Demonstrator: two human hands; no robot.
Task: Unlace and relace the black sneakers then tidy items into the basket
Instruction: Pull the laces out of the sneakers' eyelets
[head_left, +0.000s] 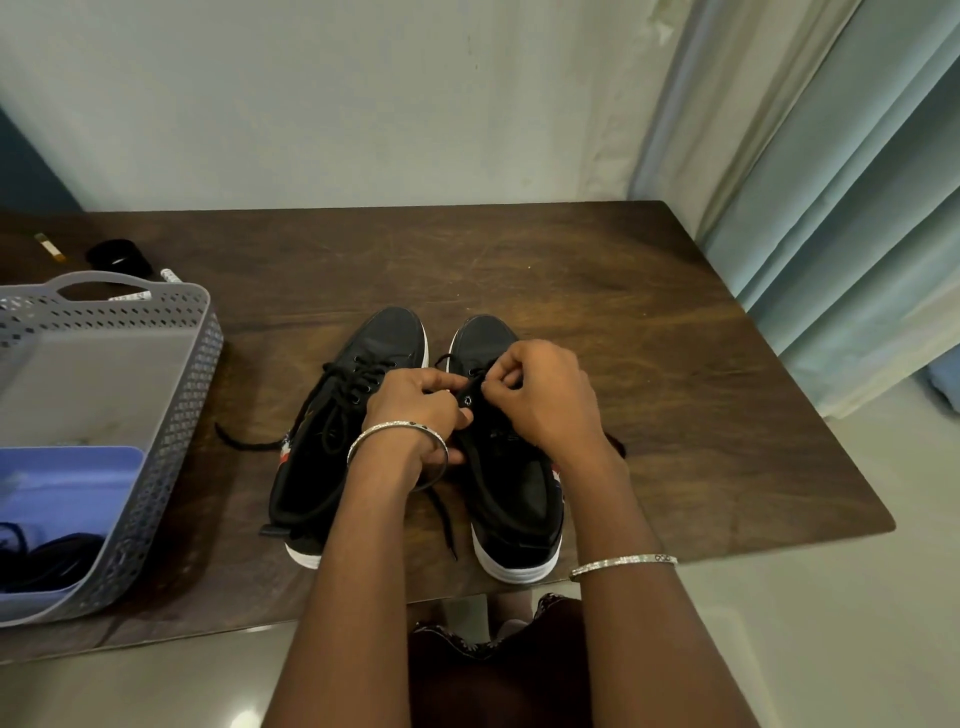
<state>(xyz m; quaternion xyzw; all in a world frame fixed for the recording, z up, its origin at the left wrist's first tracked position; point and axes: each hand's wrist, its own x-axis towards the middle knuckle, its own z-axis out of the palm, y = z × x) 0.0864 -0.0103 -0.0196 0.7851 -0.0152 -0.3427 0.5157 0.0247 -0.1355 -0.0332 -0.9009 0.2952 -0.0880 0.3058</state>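
Observation:
Two black sneakers with white soles stand side by side on the brown wooden table, toes pointing away. The left sneaker is laced, its loose lace ends trailing over the table. Both hands work over the right sneaker. My left hand grips the eyelet flap of that shoe. My right hand pinches the black lace close to a metal eyelet. A loop of this lace hangs under my left wrist and trails between the shoes. The grey perforated basket sits at the left.
Inside the basket lie a blue board and dark cords. Behind it are a black round object, a small yellowish stick and white patterned tubes. The wall runs along the table's far edge, a curtain hangs on the right.

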